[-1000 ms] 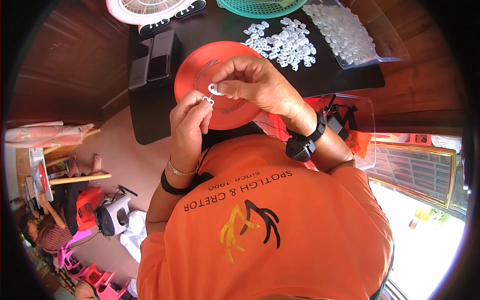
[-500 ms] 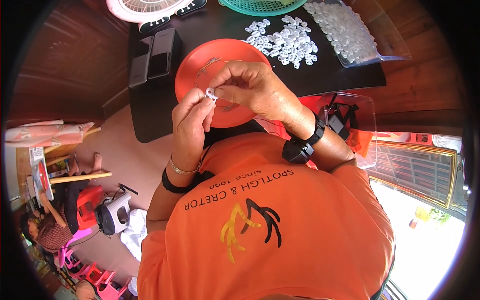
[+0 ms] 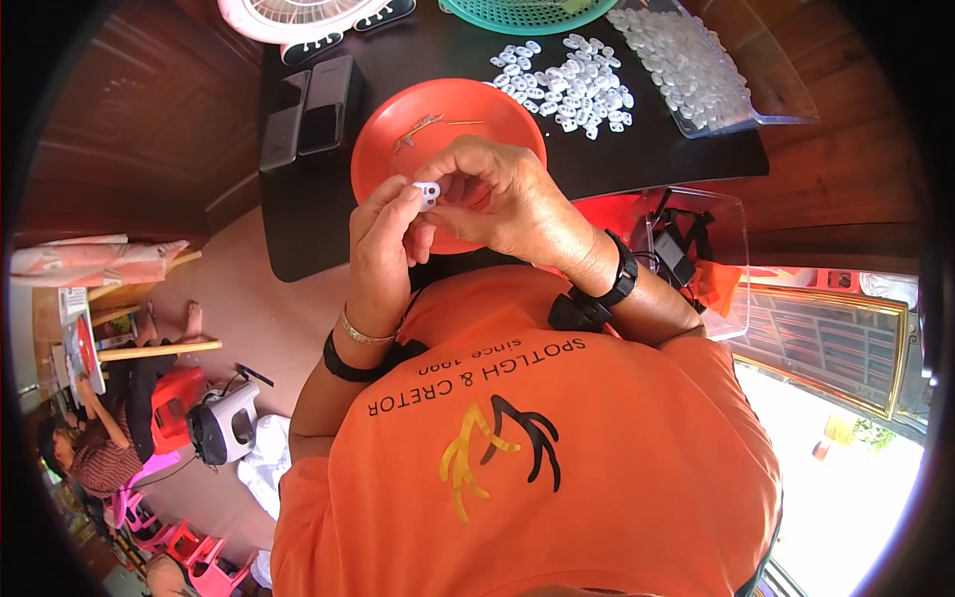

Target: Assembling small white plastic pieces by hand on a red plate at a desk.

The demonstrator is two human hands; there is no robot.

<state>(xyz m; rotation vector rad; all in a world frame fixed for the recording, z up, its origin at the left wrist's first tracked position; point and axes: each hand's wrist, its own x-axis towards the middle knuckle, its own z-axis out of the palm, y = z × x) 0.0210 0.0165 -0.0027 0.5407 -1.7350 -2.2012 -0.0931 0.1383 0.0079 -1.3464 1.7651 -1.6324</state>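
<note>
A small white plastic piece (image 3: 431, 191) with round holes is held up over the red-orange bowl (image 3: 448, 92). My left hand (image 3: 383, 227) pinches it from the left between thumb and fingers. From the right, my right hand (image 3: 517, 204) curls round it, index fingertip at its upper edge and thumb at its lower edge. Thin metal pin-like pieces (image 3: 423, 126) lie in the bowl; my hands hide much of its inside. Behind the bowl, a loose pile of similar white pieces (image 3: 582, 85) is spread on the dark table (image 3: 313, 224).
A clear tray (image 3: 786, 104) full of white pieces stands at the far right, beside a green basket (image 3: 527, 15). Far left are a pale fan (image 3: 298, 15) and two grey phone-like boxes (image 3: 323, 104). Below the table's right edge sits a clear bin (image 3: 731, 259). A person (image 3: 104, 468) sits at left.
The white piece has turned, so more of its holed face shows. My right hand has shifted slightly down, its thumb lower and farther from the index finger. My left hand has moved slightly right.
</note>
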